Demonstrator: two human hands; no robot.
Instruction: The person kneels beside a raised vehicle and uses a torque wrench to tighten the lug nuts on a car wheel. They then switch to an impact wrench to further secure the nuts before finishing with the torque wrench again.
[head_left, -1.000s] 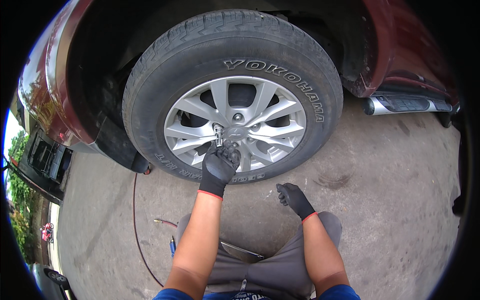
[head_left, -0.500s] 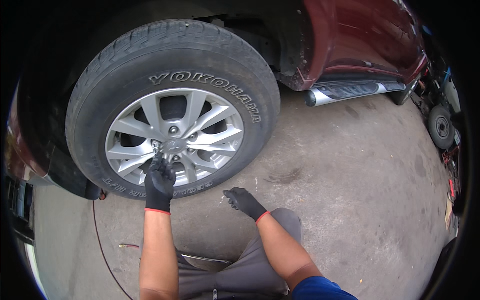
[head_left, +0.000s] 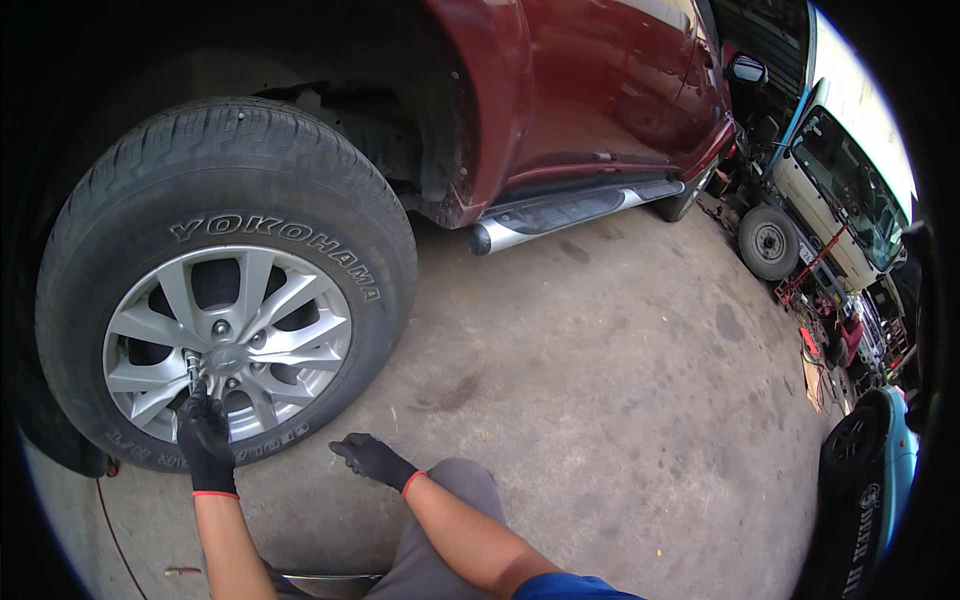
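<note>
Two black-gloved hands are seen. The right hand [head_left: 375, 458] is held above the floor near the tyre, its fingers curled in; whether anything is gripped there cannot be told. By the left hand [head_left: 205, 425], one chrome socket [head_left: 193, 368] is held in a narrow finger grip, placed just left of the hub centre of one silver wheel [head_left: 228, 362]. Four lug nuts [head_left: 221, 328] can be counted. Beyond, one red vehicle [head_left: 610, 80] is fitted with one visible side step [head_left: 585, 207].
</note>
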